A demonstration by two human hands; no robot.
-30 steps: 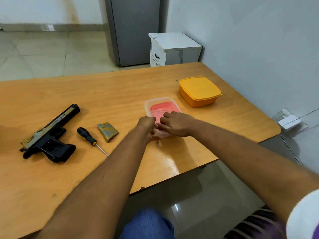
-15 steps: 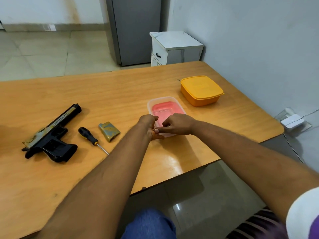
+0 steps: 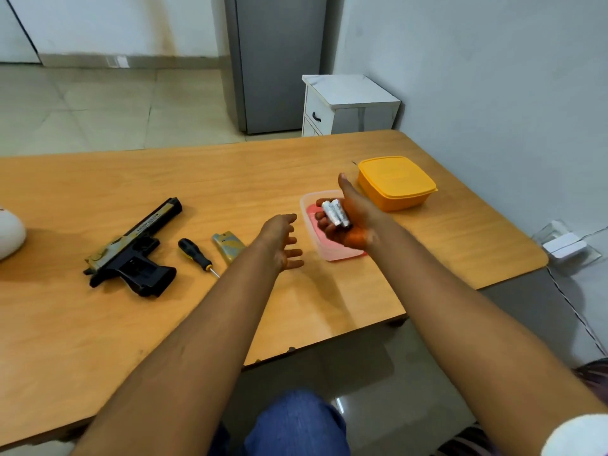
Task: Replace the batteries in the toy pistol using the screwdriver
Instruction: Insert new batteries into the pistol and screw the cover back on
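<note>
Above a pink tub [image 3: 332,251] on a wooden counter [image 3: 230,179], a person's right hand [image 3: 348,218] is turned palm up, cradling two white batteries [image 3: 335,212] that lie side by side across the palm and fingers; the fingers curl loosely beneath them and the thumb points away from the person. Whether a third battery lies under those two cannot be told. Just left of that hand, the left hand [image 3: 281,240] hovers over the counter with its fingers spread and relaxed, holding nothing and not touching the tub. Further left of the left hand, partly hidden by its forearm, lies a small camouflage-patterned cover [image 3: 227,245], flat on the counter. Beside the cover, still further from the hands, lies a screwdriver [image 3: 195,253] with a black and yellow handle, its tip pointing toward the person. Beyond the screwdriver, well apart from both hands, the pistol [image 3: 135,251] rests on its side, its barrel aimed away from the person and toward the right. Just past the right hand sits an orange box [image 3: 396,182] with its lid on, close beside the tub. At the far left edge of the counter part of a white object [image 3: 10,235] shows. Both forearms are bare, reaching out over the counter's near edge.
</note>
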